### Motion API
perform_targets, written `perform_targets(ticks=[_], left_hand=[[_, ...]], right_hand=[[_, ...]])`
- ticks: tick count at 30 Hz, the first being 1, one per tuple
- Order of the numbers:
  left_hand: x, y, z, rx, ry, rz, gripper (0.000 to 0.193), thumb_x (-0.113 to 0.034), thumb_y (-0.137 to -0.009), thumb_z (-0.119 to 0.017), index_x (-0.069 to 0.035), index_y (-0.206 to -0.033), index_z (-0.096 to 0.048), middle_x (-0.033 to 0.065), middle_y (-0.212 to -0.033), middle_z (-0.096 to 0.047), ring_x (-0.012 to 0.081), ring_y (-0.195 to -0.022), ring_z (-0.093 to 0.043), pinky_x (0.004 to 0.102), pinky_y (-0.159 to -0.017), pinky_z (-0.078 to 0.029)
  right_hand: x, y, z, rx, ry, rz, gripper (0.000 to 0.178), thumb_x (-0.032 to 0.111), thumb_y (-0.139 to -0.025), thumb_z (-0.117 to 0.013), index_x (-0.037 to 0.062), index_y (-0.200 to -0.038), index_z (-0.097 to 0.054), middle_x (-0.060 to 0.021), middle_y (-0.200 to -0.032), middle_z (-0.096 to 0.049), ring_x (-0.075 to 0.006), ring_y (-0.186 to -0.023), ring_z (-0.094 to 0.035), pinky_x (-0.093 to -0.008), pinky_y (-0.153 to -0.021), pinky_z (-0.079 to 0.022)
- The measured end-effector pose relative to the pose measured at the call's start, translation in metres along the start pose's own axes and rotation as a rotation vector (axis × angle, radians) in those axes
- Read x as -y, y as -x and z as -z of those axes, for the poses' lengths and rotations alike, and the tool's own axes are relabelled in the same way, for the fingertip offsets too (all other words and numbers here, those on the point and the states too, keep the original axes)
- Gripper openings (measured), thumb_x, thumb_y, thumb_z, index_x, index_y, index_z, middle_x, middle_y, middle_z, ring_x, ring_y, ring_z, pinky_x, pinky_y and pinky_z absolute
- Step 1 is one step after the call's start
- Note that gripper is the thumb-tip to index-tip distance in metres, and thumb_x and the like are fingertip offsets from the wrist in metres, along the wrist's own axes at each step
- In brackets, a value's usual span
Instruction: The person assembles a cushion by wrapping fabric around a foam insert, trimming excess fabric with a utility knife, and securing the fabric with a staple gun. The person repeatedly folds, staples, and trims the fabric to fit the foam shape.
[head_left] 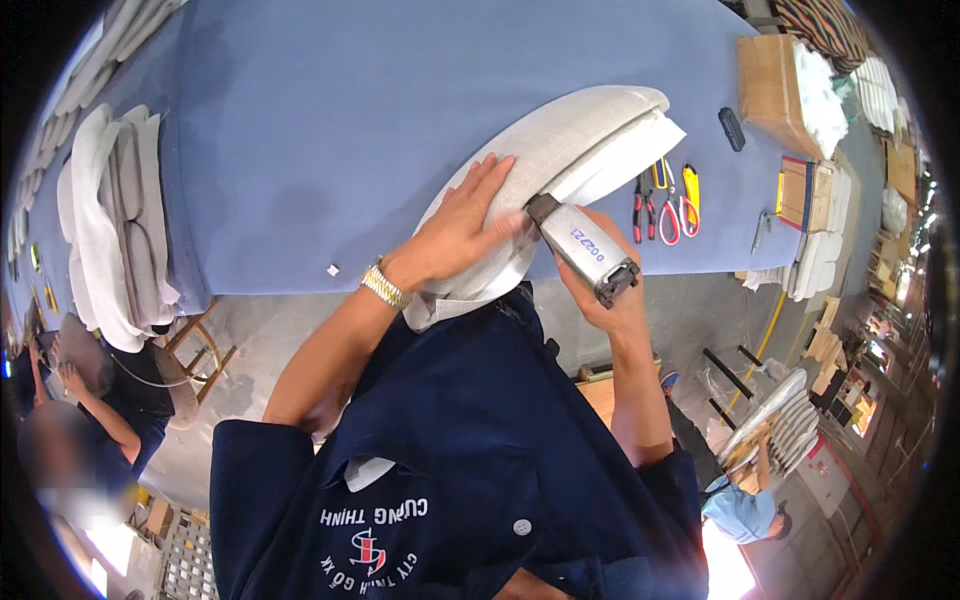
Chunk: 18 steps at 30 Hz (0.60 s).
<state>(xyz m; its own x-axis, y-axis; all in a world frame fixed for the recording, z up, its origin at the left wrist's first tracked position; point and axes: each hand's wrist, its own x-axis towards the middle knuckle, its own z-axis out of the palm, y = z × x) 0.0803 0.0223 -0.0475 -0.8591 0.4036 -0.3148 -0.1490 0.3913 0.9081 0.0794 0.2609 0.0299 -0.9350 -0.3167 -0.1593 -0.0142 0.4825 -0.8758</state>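
A curved, padded cushion (pixel 570 140) covered in light grey fabric lies at the front of the blue-topped table (pixel 320 120). Its near end hangs past the table edge against my front. My left hand (pixel 462 228) rests flat on the cover with its fingers spread. In my right hand (pixel 576 288) is a silver and black staple gun (pixel 588 248), its nose touching or very close to the cushion's right edge, near my left thumb. A white flap of fabric (pixel 625 160) stands out along that edge. The exact contact point is hidden by the staple gun's nose.
Right of the cushion lie red-and-black pliers (pixel 644 215), scissors (pixel 670 212), a yellow utility knife (pixel 691 198) and a black oblong object (pixel 732 129). A cardboard box (pixel 768 90) stands far right. Grey cushions (pixel 120 220) are stacked at left. Two people work nearby.
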Motion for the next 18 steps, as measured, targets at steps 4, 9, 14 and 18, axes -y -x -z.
perform_targets(ticks=[4,9,14,18], left_hand=[[-0.031,0.014,-0.012,-0.115,-0.242,0.065,0.089,-0.040,-0.099,-0.067,-0.001,-0.163,-0.021,0.0311,-0.166,-0.027,0.0449,-0.156,-0.025,0.0485,-0.125,-0.030],[-0.037,0.012,-0.012,-0.157,-0.305,0.119,0.086,-0.033,-0.097,-0.070,0.001,-0.162,-0.023,0.0339,-0.161,-0.035,0.0463,-0.151,-0.034,0.0503,-0.119,-0.040],[-0.037,0.009,-0.018,-0.170,-0.331,0.132,0.086,-0.031,-0.097,-0.070,0.002,-0.161,-0.023,0.0334,-0.160,-0.037,0.0463,-0.151,-0.035,0.0504,-0.119,-0.039],[-0.038,0.010,-0.020,-0.180,-0.330,0.126,0.086,-0.028,-0.096,-0.070,0.004,-0.160,-0.023,0.0331,-0.161,-0.036,0.0459,-0.151,-0.035,0.0495,-0.120,-0.039]], right_hand=[[-0.008,0.004,-0.002,-0.016,-0.041,0.045,0.054,0.002,-0.080,-0.076,-0.0016,-0.133,-0.064,-0.0163,-0.120,-0.072,-0.0225,-0.109,-0.071,-0.0319,-0.095,-0.053],[-0.005,0.015,-0.015,-0.077,-0.005,0.055,0.051,0.001,-0.085,-0.075,-0.0055,-0.134,-0.063,-0.0169,-0.122,-0.072,-0.0193,-0.110,-0.069,-0.0320,-0.096,-0.053],[-0.017,0.016,-0.006,-0.033,-0.066,0.039,0.053,0.003,-0.085,-0.076,-0.0048,-0.136,-0.063,-0.0171,-0.122,-0.072,-0.0182,-0.107,-0.070,-0.0302,-0.093,-0.054],[-0.015,0.013,0.001,0.045,-0.028,0.013,0.054,0.003,-0.085,-0.075,-0.0042,-0.136,-0.062,-0.0161,-0.119,-0.073,-0.0161,-0.104,-0.070,-0.0287,-0.090,-0.054]])
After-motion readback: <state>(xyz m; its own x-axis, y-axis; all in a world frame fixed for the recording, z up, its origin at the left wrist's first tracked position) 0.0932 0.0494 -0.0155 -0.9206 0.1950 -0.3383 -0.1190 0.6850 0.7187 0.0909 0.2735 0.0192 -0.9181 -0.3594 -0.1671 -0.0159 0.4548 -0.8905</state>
